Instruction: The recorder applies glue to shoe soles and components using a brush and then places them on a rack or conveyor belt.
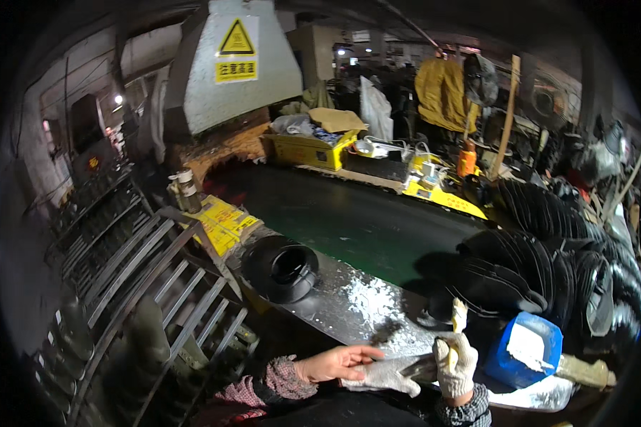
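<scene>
My bare left hand (332, 364) comes from a pink and grey knitted cuff, its thumb and fingers closed at the near end of a loose-looking white work glove (383, 377). To its right, my right hand (455, 363) wears a similar white glove and grips a brush (460, 314), whose pale tip points up. A dark grey piece (421, 368) lies between the white glove and my right hand; its shape is partly hidden. Beside my right hand stands a blue tub (525, 349) with white paste or powder inside.
White residue (374, 302) is spread on a metal ledge (320, 313). On it sits a black collar-like piece (280, 269). Beyond runs a dark green conveyor belt (335, 213). Black curved pieces (506, 281) are piled right. Metal racks (157, 285) stand left, below a pale hood (242, 99).
</scene>
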Demonstrator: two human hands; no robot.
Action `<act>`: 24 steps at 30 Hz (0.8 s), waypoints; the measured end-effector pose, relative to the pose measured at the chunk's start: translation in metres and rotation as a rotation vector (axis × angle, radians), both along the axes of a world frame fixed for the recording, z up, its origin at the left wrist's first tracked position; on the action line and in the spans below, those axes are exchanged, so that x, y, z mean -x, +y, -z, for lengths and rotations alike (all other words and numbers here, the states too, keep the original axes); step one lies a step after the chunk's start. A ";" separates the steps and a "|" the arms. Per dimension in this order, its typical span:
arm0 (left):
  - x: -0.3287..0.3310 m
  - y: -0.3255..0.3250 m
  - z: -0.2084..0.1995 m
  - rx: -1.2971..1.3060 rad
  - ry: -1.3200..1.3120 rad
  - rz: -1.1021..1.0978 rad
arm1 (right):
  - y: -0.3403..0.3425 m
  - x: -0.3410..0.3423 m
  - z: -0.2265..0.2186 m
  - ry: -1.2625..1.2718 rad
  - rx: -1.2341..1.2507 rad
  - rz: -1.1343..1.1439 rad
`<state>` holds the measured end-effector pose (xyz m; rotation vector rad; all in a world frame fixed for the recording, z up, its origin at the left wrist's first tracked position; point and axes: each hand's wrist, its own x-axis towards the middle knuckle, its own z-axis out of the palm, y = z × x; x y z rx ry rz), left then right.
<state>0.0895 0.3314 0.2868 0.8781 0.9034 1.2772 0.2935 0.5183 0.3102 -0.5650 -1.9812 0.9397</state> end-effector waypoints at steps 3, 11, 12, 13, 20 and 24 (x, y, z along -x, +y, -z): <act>0.004 -0.018 0.022 0.021 -0.080 -0.093 | -0.003 0.006 -0.008 0.012 -0.129 0.039; 0.007 0.019 -0.026 -0.177 -0.006 -0.459 | -0.034 0.020 -0.065 -0.107 -0.264 -0.355; -0.002 0.031 -0.031 -0.224 0.046 -0.441 | -0.039 0.023 -0.065 -0.265 -0.228 -0.380; -0.009 0.041 -0.020 -0.434 0.477 -0.542 | -0.040 0.031 -0.047 -0.175 -0.155 -0.334; -0.012 0.034 -0.034 -0.163 0.745 -0.409 | -0.026 0.018 -0.030 -0.149 -0.215 -0.163; -0.035 0.047 -0.019 -0.280 0.690 -0.378 | -0.032 0.015 -0.040 -0.228 -0.132 -0.346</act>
